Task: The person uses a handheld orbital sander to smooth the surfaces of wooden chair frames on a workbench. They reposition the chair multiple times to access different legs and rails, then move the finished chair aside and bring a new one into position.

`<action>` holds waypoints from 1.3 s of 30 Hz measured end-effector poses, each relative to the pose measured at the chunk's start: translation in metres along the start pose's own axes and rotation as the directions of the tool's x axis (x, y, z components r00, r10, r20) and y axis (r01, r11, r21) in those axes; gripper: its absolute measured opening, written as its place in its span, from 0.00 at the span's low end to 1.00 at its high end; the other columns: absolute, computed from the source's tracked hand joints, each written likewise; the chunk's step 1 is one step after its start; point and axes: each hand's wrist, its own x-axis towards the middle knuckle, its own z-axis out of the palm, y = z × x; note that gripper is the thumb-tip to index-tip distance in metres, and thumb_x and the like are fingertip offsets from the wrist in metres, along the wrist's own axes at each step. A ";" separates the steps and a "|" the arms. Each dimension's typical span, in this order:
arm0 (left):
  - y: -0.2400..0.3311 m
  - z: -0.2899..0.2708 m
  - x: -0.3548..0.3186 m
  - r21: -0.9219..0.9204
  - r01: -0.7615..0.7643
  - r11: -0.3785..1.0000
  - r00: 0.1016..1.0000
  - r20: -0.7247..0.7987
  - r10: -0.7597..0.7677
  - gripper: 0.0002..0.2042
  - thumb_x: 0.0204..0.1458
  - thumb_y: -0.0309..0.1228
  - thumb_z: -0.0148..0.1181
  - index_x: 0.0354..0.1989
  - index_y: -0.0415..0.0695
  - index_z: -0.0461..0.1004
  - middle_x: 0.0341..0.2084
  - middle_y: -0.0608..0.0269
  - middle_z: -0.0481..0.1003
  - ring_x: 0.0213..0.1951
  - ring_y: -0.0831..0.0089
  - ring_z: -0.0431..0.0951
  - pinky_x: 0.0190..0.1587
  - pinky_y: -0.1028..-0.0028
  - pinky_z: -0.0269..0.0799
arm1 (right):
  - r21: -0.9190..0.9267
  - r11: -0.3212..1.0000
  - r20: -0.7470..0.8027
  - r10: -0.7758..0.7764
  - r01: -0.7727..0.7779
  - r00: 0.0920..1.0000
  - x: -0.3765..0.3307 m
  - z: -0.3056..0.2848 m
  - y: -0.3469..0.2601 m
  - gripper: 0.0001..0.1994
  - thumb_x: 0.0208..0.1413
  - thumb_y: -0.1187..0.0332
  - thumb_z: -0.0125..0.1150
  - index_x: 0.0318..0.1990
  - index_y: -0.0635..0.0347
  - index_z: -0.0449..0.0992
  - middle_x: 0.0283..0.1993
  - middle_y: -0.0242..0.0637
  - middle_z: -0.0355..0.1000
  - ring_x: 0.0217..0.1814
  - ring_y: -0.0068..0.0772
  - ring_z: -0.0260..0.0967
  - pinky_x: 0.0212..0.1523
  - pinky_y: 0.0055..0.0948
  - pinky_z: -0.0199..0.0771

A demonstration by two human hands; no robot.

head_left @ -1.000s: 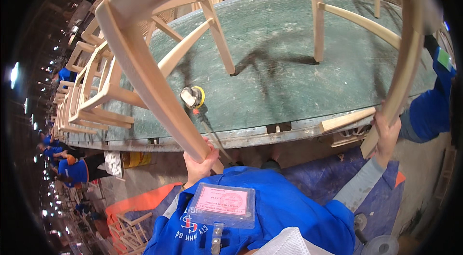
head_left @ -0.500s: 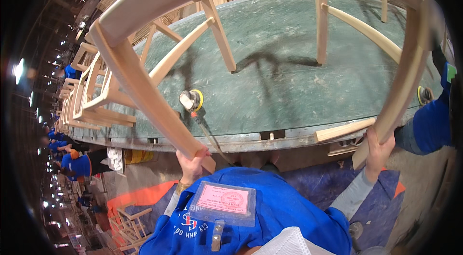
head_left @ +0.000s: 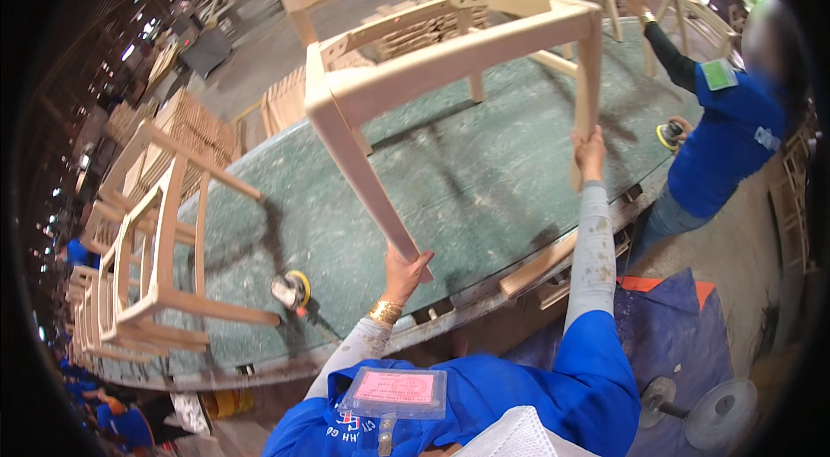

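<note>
Since half a second ago we have swung the chair frame (head_left: 450, 68) away from us, lifted over the green bench (head_left: 484, 189). Its long axis runs toward 1 o'clock, legs pointing back at 6. Left hand (head_left: 405, 271) and right hand (head_left: 590, 150) each keep a closed grip on a leg. Bench edge lies just below; open room at 12

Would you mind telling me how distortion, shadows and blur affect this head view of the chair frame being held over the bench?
Head view: fisheye bends the green workbench edge into a curve and blacks out the corners; the raised chair frame, held by the left hand and right hand, casts dark leg shadows on the bench; daylight glares top right; the co-worker has a blurred face.
</note>
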 end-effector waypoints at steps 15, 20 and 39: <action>-0.058 -0.006 0.048 0.504 -0.224 0.834 0.908 0.419 -0.010 0.29 0.43 0.49 0.65 0.47 0.40 0.69 0.41 0.50 0.71 0.44 0.56 0.72 0.45 0.61 0.69 | 0.236 0.967 0.273 0.025 -0.092 0.962 -0.010 0.061 0.049 0.33 0.48 0.68 0.63 0.60 0.67 0.56 0.46 0.50 0.71 0.47 0.45 0.70 0.45 0.34 0.69; -0.056 -0.058 -0.014 0.528 -0.008 0.849 0.900 0.374 -0.225 0.27 0.43 0.44 0.67 0.47 0.38 0.68 0.40 0.49 0.71 0.40 0.58 0.74 0.43 0.66 0.71 | 0.480 0.742 0.432 0.263 -0.468 0.862 -0.082 0.029 0.044 0.10 0.53 0.66 0.59 0.33 0.64 0.72 0.15 0.30 0.64 0.14 0.19 0.59 0.12 0.22 0.56; -0.063 -0.232 -0.168 0.684 0.274 0.676 0.895 0.077 -0.440 0.24 0.42 0.40 0.66 0.44 0.38 0.71 0.33 0.51 0.74 0.36 0.60 0.75 0.40 0.65 0.71 | 0.561 0.684 -0.110 -0.496 0.466 0.861 -0.188 -0.036 -0.230 0.02 0.51 0.78 0.56 0.29 0.65 0.70 0.29 0.38 0.70 0.32 0.29 0.67 0.34 0.24 0.67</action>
